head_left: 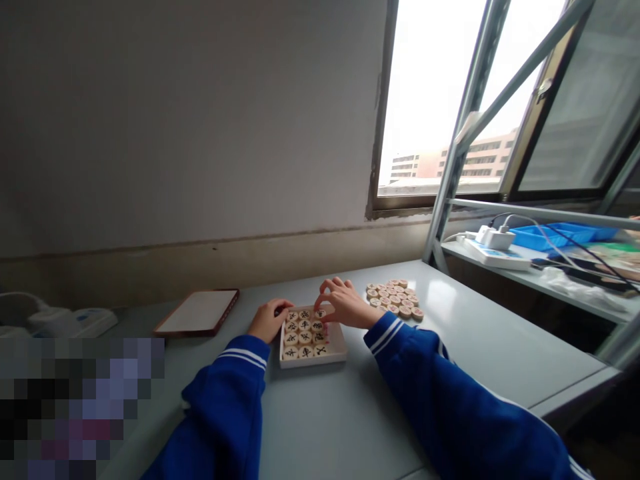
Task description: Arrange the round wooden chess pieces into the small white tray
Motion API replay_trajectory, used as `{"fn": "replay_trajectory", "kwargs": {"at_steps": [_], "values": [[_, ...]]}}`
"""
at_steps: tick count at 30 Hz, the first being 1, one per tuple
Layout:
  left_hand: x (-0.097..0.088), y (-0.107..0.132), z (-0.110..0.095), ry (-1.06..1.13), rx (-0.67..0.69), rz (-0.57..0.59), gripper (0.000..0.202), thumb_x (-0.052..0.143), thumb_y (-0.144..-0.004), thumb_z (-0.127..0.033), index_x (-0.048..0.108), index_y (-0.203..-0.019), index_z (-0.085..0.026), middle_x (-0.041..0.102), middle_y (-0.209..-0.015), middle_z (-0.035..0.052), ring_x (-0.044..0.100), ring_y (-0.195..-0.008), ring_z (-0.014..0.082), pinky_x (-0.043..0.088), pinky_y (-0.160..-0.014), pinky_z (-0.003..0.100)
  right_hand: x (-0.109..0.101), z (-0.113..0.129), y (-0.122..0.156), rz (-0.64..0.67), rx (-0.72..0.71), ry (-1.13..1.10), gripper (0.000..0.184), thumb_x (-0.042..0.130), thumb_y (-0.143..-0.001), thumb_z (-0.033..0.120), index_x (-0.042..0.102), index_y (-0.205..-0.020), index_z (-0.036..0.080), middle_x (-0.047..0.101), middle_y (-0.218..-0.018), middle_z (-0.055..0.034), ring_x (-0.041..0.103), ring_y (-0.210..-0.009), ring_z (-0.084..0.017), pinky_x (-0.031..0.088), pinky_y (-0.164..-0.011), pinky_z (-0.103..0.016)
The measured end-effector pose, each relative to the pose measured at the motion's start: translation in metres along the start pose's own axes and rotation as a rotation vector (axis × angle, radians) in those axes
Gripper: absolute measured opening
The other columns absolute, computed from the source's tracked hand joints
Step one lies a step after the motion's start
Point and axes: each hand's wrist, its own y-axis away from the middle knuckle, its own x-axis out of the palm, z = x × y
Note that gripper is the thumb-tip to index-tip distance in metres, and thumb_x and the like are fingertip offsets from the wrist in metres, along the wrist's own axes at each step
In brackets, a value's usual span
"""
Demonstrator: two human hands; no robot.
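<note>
A shallow white box [314, 363] lies on the table with rows of round Chinese chess pieces [305, 338] marked in black characters. My left hand [267, 321] is at its far left corner, fingers bent over the edge. My right hand [346, 305] reaches over the far side, thumb and fingers curved around a Chinese chess piece [321, 313] in the last column. A bare strip of the box floor shows along its right side. To the right of my right hand, red-marked Chinese chess pieces [395, 298] sit in a loose cluster on the table.
A box lid [197, 312] with a reddish-brown rim lies at the left back. Power strips stand at the far left [93, 321] and on the right-hand shelf [495, 253]. A metal frame post [443, 207] rises at the table's back right, near a blue tray [550, 235].
</note>
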Motion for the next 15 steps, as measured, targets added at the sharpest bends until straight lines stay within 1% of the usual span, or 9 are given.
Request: {"fn": "replay_trajectory", "kwargs": {"at_steps": [3,5,7,9,10,13,15], "values": [[0.0,0.0,0.001,-0.002,-0.005,-0.007,0.02,0.045,-0.069,-0.017,0.064,-0.075,-0.017,0.066,-0.082,0.0052,0.059,-0.08,0.0169,0.045,-0.075,0.027,-0.005,-0.005,0.0,-0.018,-0.01,-0.009,0.029,0.066,-0.065,0.046,0.065,-0.087,0.027,0.048,-0.104,-0.0054,0.038,-0.098,-0.022,0.028,-0.079,-0.034],[0.0,0.0,0.001,-0.003,-0.005,-0.011,0.021,0.044,-0.069,-0.017,0.064,-0.075,-0.016,0.067,-0.082,0.0053,0.059,-0.08,0.0177,0.046,-0.075,0.028,-0.01,-0.011,0.0,-0.075,-0.002,-0.021,0.029,0.065,-0.065,0.048,0.064,-0.085,0.027,0.048,-0.105,-0.0048,0.038,-0.099,-0.021,0.028,-0.08,-0.034],[0.0,0.0,0.001,-0.007,-0.007,-0.011,0.021,0.044,-0.069,-0.018,0.064,-0.075,-0.016,0.067,-0.082,0.0054,0.059,-0.08,0.018,0.046,-0.076,0.028,-0.017,-0.02,0.004,-0.144,0.054,-0.019,0.026,0.064,-0.067,0.046,0.063,-0.085,0.027,0.047,-0.106,-0.0041,0.038,-0.099,-0.021,0.028,-0.081,-0.035],[0.0,0.0,0.001,-0.01,-0.013,-0.01,0.021,0.044,-0.069,-0.018,0.064,-0.076,-0.016,0.067,-0.083,0.0056,0.06,-0.081,0.018,0.045,-0.077,0.028,-0.02,-0.035,0.01,-0.171,0.162,0.013,0.023,0.063,-0.069,0.043,0.063,-0.084,0.026,0.047,-0.105,-0.0048,0.039,-0.098,-0.021,0.028,-0.081,-0.036],[0.0,0.0,0.001,-0.01,-0.015,-0.008,0.022,0.044,-0.069,-0.018,0.064,-0.076,-0.015,0.067,-0.084,0.0059,0.06,-0.082,0.0179,0.045,-0.077,0.027,-0.021,-0.043,0.014,-0.154,0.227,0.039,0.021,0.062,-0.069,0.041,0.063,-0.084,0.025,0.048,-0.104,-0.0056,0.039,-0.098,-0.022,0.029,-0.08,-0.036],[-0.001,0.0,0.0,-0.014,-0.017,0.003,0.022,0.043,-0.07,-0.017,0.064,-0.078,-0.014,0.066,-0.086,0.0073,0.059,-0.083,0.018,0.045,-0.078,0.027,-0.018,-0.069,0.026,-0.035,0.393,0.105,0.019,0.061,-0.07,0.037,0.063,-0.083,0.022,0.05,-0.1,-0.009,0.04,-0.098,-0.025,0.03,-0.08,-0.04],[-0.001,0.0,0.0,-0.02,-0.017,0.005,0.022,0.043,-0.07,-0.017,0.063,-0.078,-0.014,0.066,-0.086,0.0075,0.059,-0.083,0.0182,0.044,-0.078,0.028,-0.016,-0.078,0.031,0.002,0.442,0.099,0.022,0.061,-0.071,0.037,0.063,-0.086,0.021,0.052,-0.099,-0.01,0.041,-0.098,-0.026,0.03,-0.081,-0.041]]}}
